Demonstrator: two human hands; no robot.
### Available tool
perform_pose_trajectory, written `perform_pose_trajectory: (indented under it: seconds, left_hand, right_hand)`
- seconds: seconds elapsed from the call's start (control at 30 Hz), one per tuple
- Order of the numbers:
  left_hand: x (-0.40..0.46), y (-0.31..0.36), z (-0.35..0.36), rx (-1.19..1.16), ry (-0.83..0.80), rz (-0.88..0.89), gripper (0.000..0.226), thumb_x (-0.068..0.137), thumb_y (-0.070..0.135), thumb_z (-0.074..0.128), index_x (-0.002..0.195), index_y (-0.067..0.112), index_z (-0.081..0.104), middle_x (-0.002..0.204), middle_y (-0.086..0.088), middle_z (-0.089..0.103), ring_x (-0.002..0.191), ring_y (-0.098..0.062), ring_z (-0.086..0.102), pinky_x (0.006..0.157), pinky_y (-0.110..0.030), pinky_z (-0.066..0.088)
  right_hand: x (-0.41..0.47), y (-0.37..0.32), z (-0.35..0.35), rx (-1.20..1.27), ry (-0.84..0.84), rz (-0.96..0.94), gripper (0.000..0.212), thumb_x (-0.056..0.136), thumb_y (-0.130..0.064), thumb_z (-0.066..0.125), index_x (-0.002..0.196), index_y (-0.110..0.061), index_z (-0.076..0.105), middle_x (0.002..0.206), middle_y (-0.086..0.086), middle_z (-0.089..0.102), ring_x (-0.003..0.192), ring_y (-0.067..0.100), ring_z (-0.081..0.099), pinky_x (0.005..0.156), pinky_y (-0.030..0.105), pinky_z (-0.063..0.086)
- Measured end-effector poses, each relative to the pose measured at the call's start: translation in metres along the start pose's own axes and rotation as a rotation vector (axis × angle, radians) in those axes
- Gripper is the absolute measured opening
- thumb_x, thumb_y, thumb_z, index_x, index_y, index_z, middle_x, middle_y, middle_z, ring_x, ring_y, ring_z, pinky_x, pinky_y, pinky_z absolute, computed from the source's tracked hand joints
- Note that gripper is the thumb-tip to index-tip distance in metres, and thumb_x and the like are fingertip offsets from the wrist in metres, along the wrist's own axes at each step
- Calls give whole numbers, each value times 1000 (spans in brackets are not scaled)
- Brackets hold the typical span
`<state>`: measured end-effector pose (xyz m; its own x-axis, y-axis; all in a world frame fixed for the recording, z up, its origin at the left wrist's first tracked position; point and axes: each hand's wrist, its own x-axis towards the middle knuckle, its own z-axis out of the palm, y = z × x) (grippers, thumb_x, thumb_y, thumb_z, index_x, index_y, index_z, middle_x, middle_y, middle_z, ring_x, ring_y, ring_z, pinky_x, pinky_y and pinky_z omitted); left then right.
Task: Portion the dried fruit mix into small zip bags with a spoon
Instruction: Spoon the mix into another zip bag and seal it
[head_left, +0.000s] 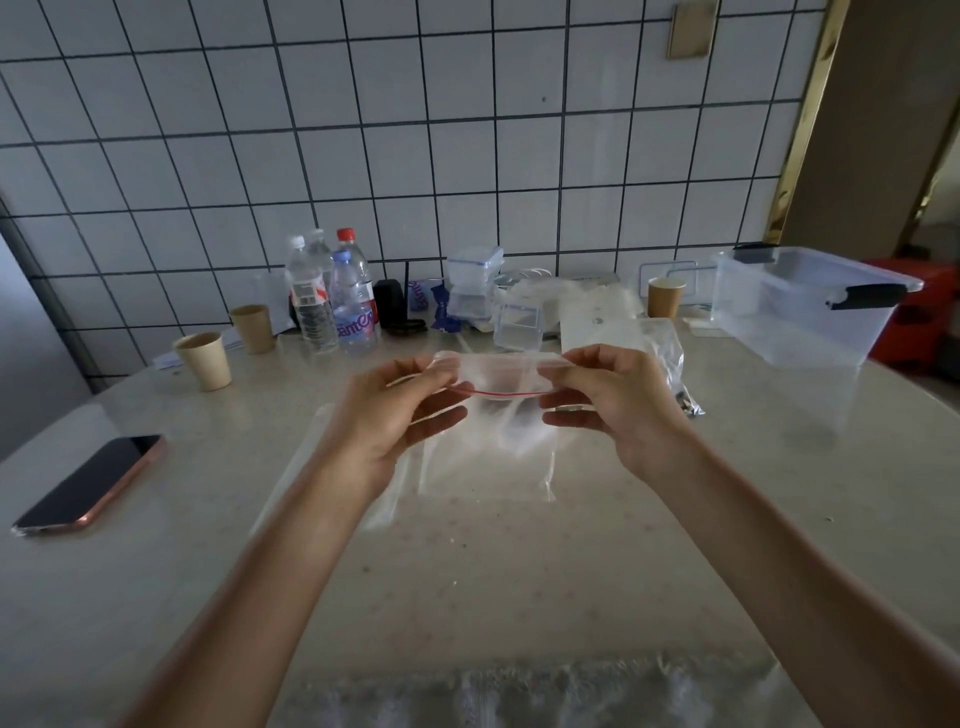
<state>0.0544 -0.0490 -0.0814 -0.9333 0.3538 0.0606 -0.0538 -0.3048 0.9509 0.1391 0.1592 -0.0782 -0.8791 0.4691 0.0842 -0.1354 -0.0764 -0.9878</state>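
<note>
A: Both hands are up at the centre of the frame, holding a small clear zip bag (493, 415) by its top corners. The left hand (395, 415) is pinching the left end of the mouth and the right hand (618, 400) is pinching the right end.

B: The fingers are clamped on thin, glossy film, thumbs pressing from above. A red zip line is running along the near lip, and the mouth is gaping slightly. The bag is hanging limp just above the surface (208, 519).

A: That surface is looking like pale speckled stone, smooth and rounded at its edges. Another crinkly clear bag (660, 358) is lying just behind the right hand, with dark bits showing at its lower corner.

B: Upper middle, plastic water bottles (332, 296) are standing together, one red-capped. One label is showing part of a word that I cannot read.

A: Kraft paper cups (205, 361) are sitting at the left. A clear lidless tub (810, 306) with black clips is standing upper right.

B: At the left edge, a dark phone (91, 483) with a rose-gold rim is lying flat.
</note>
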Motion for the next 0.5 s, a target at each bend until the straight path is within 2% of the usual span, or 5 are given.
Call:
perform_pose_trajectory:
  seconds: [0.1,0.17,0.23,0.4,0.5]
  left_hand:
    - [0,-3,2,-248,-109,-127,13,75,11,75,85,7,82,91,-15,80,82,-18,80,69,-30,64]
    - [-1,-5,4,-396,-163,-194,12,78,10,73,82,5,83,89,-12,80,83,-17,80,71,-31,65]
    - [-1,-8,7,-492,-188,-250,11,82,9,71,82,3,80,84,-8,77,79,-17,78,73,-35,66]
    - [-6,-13,16,-372,-196,-259,12,79,15,69,70,10,74,69,-2,59,67,-15,62,70,-35,63]
    - [-5,-14,15,-378,-182,-290,26,83,16,62,59,10,70,63,-2,57,63,-16,59,71,-32,57]
  right_hand:
    - [-1,4,-4,247,-92,117,17,84,-1,79,99,5,74,93,22,77,77,29,78,66,34,63]
    - [0,7,-5,421,-154,164,7,86,-3,76,88,3,78,90,20,76,76,27,77,68,32,63]
    - [0,10,-3,555,-218,182,8,85,-7,74,81,-1,78,80,14,75,71,22,75,68,31,63]
    - [-2,18,3,604,-331,144,24,94,-11,57,76,-11,72,70,4,65,68,18,68,76,37,60]
    - [-2,20,0,556,-399,106,32,88,-14,47,71,-12,75,88,8,76,75,18,70,82,35,55]
